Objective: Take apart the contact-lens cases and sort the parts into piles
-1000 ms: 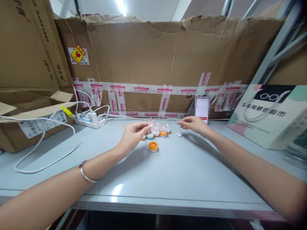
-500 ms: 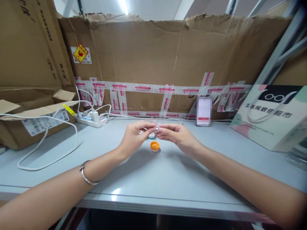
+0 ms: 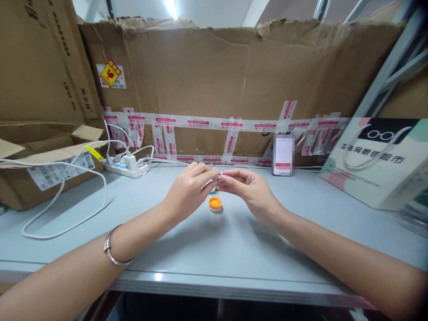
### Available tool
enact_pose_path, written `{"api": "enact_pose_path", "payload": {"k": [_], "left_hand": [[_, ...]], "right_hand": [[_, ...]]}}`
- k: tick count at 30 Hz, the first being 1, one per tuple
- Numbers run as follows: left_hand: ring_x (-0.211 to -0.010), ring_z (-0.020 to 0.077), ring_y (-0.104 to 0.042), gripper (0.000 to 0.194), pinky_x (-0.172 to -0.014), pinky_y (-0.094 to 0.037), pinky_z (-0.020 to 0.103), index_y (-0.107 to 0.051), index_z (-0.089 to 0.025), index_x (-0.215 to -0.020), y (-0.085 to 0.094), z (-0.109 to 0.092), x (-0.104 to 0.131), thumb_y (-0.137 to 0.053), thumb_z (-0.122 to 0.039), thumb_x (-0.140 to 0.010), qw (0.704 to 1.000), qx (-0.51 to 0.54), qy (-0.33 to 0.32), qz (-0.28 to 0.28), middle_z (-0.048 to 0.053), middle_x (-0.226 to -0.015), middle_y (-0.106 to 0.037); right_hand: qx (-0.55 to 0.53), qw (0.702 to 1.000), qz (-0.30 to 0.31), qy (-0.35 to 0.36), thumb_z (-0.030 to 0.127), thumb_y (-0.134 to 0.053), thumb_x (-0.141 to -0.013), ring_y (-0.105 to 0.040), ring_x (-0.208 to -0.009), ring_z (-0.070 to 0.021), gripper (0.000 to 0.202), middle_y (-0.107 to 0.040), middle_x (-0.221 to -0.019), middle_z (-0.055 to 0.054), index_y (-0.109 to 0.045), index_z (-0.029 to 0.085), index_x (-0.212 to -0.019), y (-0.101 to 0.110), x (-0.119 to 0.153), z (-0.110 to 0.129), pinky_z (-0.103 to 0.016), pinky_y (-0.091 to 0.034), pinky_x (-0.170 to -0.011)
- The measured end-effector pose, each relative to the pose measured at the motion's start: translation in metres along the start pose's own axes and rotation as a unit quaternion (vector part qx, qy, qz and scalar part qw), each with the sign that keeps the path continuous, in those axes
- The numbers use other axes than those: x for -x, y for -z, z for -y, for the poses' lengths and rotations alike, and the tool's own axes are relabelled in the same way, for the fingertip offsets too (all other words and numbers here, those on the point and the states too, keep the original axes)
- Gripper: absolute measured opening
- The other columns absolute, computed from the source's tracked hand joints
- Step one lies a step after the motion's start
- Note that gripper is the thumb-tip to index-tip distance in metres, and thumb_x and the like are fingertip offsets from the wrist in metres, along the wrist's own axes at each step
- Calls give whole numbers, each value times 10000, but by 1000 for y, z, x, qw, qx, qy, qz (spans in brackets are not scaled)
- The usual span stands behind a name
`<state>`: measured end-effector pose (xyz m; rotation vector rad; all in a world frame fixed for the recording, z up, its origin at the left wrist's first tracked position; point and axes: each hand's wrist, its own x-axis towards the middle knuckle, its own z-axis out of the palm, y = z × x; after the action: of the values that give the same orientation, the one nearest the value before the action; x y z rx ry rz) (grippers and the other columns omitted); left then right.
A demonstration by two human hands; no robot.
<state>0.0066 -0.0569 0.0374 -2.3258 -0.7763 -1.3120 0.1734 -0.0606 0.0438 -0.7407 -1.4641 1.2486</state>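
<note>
My left hand [image 3: 187, 191] and my right hand [image 3: 256, 189] meet above the middle of the table, fingers pinched together. Between their fingertips is a small whitish piece [image 3: 220, 177], partly see-through, too small to name. A thin, pale edge [image 3: 206, 184] shows under the fingers of my left hand; the rest of it is covered. Below the hands, a round orange cap [image 3: 215, 203] with a white base lies on the table, hollow side up. Behind it, a teal and white round piece [image 3: 213, 191] is mostly hidden by my hands.
A phone [image 3: 284, 155] leans upright against the big taped cardboard [image 3: 200, 76] at the back. At left are a power strip [image 3: 129, 170], a looping white cable [image 3: 63, 236] and an open carton [image 3: 20, 187]. A paper bag [image 3: 364, 169] stands at right.
My left hand has turned so its back faces up more, and its fingers now reach over the small piece. The right hand has hardly moved. The teal and white piece is more covered.
</note>
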Motion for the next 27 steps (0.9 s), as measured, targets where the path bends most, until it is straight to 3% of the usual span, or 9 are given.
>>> {"api": "enact_pose_path", "payload": {"k": [12, 27], "left_hand": [[-686, 121, -513, 160, -668, -445, 254, -564, -157, -975, -3, -6, 3, -474, -162, -844, 993, -76, -95, -10, 31, -754, -602], [-707, 143, -498, 180, -677, -444, 273, -550, -142, -986, -7, -1, 11, -425, -140, -856, 987, -119, -94, 53, 44, -751, -573]], "right_hand": [[116, 989, -5, 91, 305, -645, -705, -655, -721, -174, 208, -703, -764, -27, -705, 212, -882, 6, 7, 1, -346, -551, -722], [81, 995, -38, 34, 345, -681, -656, -639, -655, -153, 203, -693, -692, -26, -716, 184, -775, 5, 2, -14, -340, -549, -687]]}}
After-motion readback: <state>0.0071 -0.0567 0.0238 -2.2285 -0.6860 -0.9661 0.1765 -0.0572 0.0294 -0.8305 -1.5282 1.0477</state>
